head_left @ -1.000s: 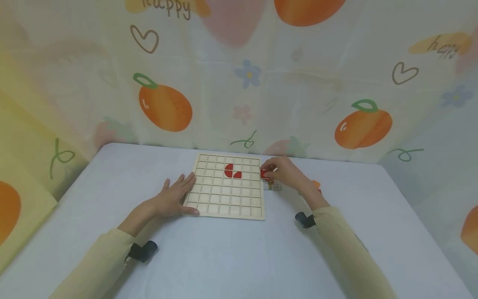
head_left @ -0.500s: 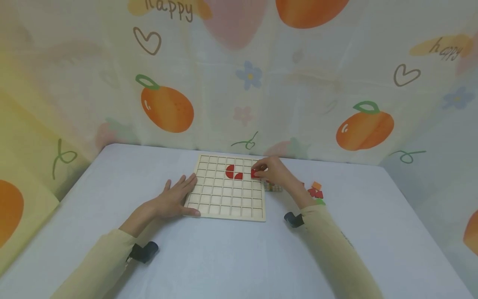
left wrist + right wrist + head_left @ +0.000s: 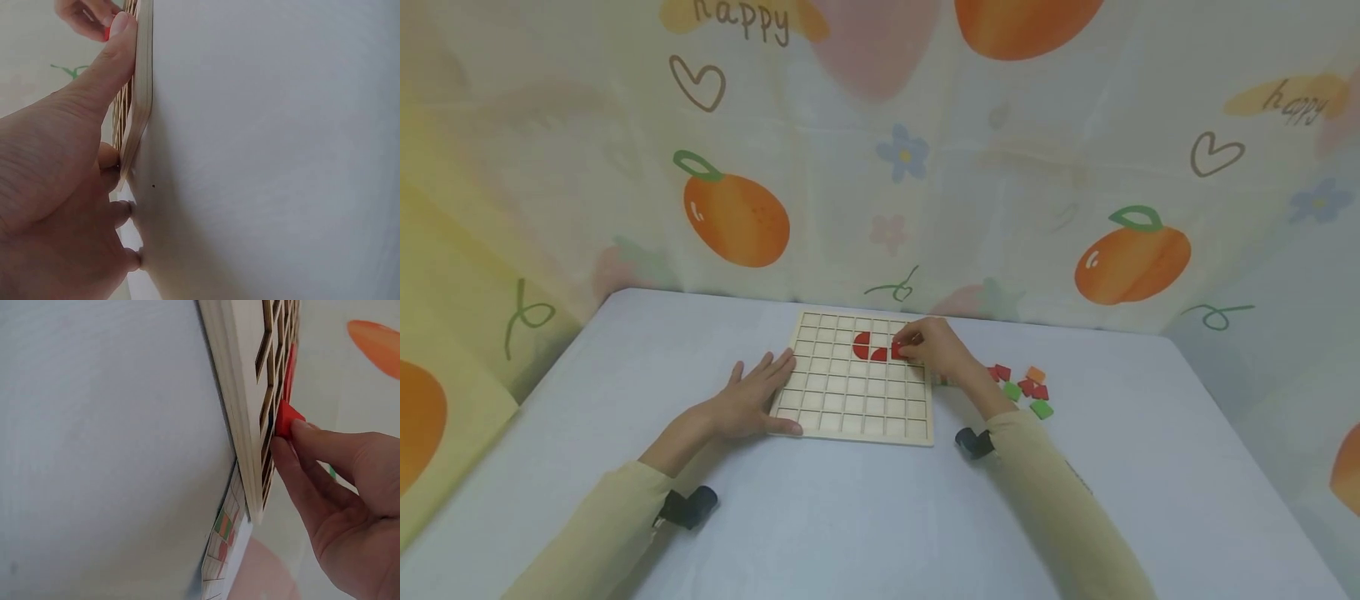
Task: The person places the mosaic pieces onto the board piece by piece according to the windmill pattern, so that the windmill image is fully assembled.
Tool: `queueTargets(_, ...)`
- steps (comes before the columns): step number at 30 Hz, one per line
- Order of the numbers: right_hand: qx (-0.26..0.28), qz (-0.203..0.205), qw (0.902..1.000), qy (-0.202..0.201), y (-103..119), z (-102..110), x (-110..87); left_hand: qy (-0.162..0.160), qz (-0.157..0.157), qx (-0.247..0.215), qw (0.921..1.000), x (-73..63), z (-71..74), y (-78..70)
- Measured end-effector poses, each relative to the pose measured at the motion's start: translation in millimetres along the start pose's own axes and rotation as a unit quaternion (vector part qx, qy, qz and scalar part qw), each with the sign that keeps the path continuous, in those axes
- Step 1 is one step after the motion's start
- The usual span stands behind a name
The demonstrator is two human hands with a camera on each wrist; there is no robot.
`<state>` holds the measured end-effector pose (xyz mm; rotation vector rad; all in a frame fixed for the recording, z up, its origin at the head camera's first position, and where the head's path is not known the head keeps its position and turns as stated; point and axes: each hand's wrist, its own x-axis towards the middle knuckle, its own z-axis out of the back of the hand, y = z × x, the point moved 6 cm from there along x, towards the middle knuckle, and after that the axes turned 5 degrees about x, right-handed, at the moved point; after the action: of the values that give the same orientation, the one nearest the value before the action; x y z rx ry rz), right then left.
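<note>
A pale wooden grid board (image 3: 842, 402) lies on the table. My left hand (image 3: 747, 402) rests along its left side, fingers spread, with the thumb over the near left corner. Between thumb and fingertips my right hand (image 3: 942, 348) pinches a red tile (image 3: 286, 419) over the cells toward the board's right side. In the right wrist view the tile is tilted, with one corner close to the grid. Left of it, red curved-edged tiles (image 3: 862, 345) sit in cells of the board. The right fingers partly cover the held tile in the head view.
Right of the board lie several loose tiles, among them an orange tile (image 3: 1036, 374), red tiles (image 3: 1032, 389) and a green tile (image 3: 1042, 409). A printed grid card (image 3: 220, 545) lies beside the board's right edge, mostly behind the right hand in the head view. A patterned curtain (image 3: 835, 208) hangs behind the table.
My right hand has carried the red tile left, from beside the board's right edge to over its cells. More loose tiles show behind the arm. The left hand stays put.
</note>
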<state>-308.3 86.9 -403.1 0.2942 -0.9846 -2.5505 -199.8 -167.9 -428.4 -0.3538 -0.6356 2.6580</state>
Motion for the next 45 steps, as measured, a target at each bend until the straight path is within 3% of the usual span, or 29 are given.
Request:
queueTargets(7,-0.029,0.016,0.9994,0.012,6.8,-2.8,-0.3,0.0,0.0,-0.001,1.0,-0.6,0.4,0.0)
queueTargets(26,-0.044,-0.012,0.9985,0.029,12.9,-2.7,-6.8,-0.003,-0.002,-0.003,1.0,-0.1,-0.7,0.0)
queueTargets(30,-0.039,-0.014,0.9989,0.024,11.2,4.7,-13.3,-0.001,0.0,-0.005,1.0,-0.3,-0.9,-0.3)
queueTargets(42,-0.032,0.047,0.9984,0.001,-9.2,44.3,-34.9,0.002,0.003,-0.008,1.0,0.1,-1.8,1.2)
queueTargets(45,-0.025,0.043,0.9988,0.0,-15.4,50.3,-39.8,0.003,0.003,-0.008,1.0,-0.3,-1.1,0.7)
